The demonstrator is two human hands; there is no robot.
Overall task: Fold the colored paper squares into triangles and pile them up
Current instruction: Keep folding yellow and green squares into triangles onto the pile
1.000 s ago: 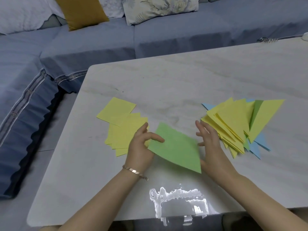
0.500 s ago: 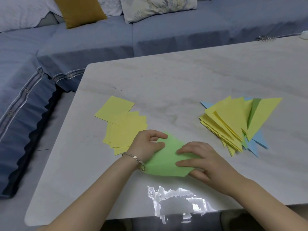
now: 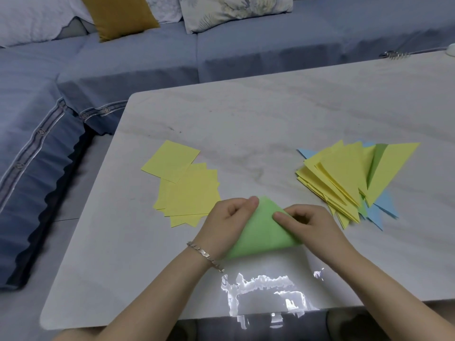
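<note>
Left of frame: blue fabric sofa [image 3: 49, 119] wraps the upper left; mustard-yellow cushion [image 3: 118, 16] leans at its back, top edge of frame.

Centre: pale marble-look table [image 3: 246, 119] carries all the paper.

Left-centre on the table: loose heap of flat yellow paper squares [image 3: 189, 195], unfolded and fanned; one square sits skewed on the heap's upper left corner.

Lower centre, just right of the heap: left hand [image 3: 226, 225], silver link bracelet [image 3: 205, 254] on the wrist. Fingers curled in, thumb tip at the upper left edge of the green paper sheet [image 3: 263, 232], pinching it.

The green sheet lies between both hands, near the table's front edge. It shows a peak pointing up the frame; its lower left edge runs under the left wrist.

Right hand [image 3: 310, 225]: fingers curled, thumb laid on the sheet's right slope, gripping that side.

Right-centre: pile of folded paper triangles [image 3: 344, 178], mostly yellow, a green one wedged near the top, blue points sticking out beneath. Near the right hand, not touching it.

Upper right, table's far edge: small metal object [image 3: 394, 54], too small to identify.
</note>
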